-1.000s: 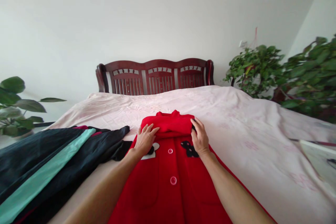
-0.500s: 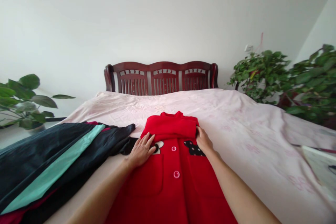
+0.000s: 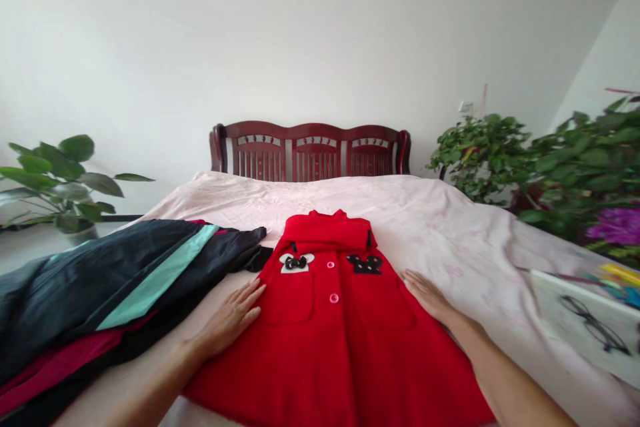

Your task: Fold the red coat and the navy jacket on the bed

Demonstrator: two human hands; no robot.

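Observation:
A red coat [image 3: 330,333] lies front up on the bed, its sleeves folded across the top below the collar. Pink-rimmed buttons run down its middle. A white patch with a black bow [image 3: 296,262] and a black dotted patch [image 3: 365,264] sit above its two pockets. My left hand [image 3: 233,317] lies flat with fingers stretched out at the coat's left edge. On the opposite edge rests my right hand [image 3: 425,293], fingers extended and holding nothing.
Dark clothing with a mint stripe [image 3: 165,273] lies on the left of the pale bedsheet [image 3: 420,213]. Eyeglasses [image 3: 595,325] rest on a white surface at right. Behind stands a wooden headboard [image 3: 315,153]. Potted plants [image 3: 485,153] flank the bed.
Both hands have let go of the folded sleeve part and moved down toward me, out to the coat's side edges. The view has shifted, showing more of the coat's lower part.

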